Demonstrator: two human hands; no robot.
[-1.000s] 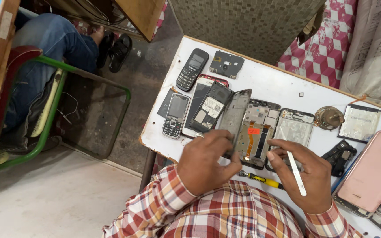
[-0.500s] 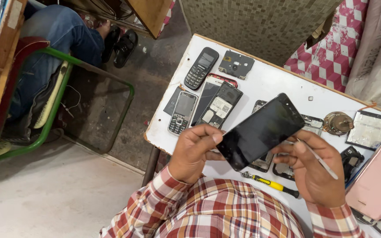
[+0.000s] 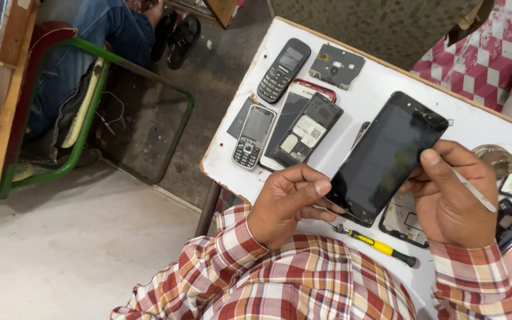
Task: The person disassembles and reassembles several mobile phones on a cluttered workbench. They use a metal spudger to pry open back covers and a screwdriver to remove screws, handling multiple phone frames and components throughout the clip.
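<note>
A black smartphone (image 3: 386,155) with a dark screen is held up over the white table (image 3: 380,89), screen facing me. My left hand (image 3: 288,201) pinches its lower left edge. On the right side my right hand (image 3: 454,198) steadies it with the thumb on the edge, and a thin white tool (image 3: 475,191) runs between the fingers. Beneath the phone lies an opened phone frame (image 3: 407,219).
On the table lie a black keypad phone (image 3: 284,70), a silver keypad phone (image 3: 253,137), an opened phone back (image 3: 307,130), a grey back plate (image 3: 337,66) and a yellow-handled screwdriver (image 3: 377,244). A seated person's jeans (image 3: 99,35) and a green-framed chair (image 3: 90,112) are at left.
I lifted the black smartphone off the table and turned its screen toward me; both hands now hold it higher. The view has shifted closer.
</note>
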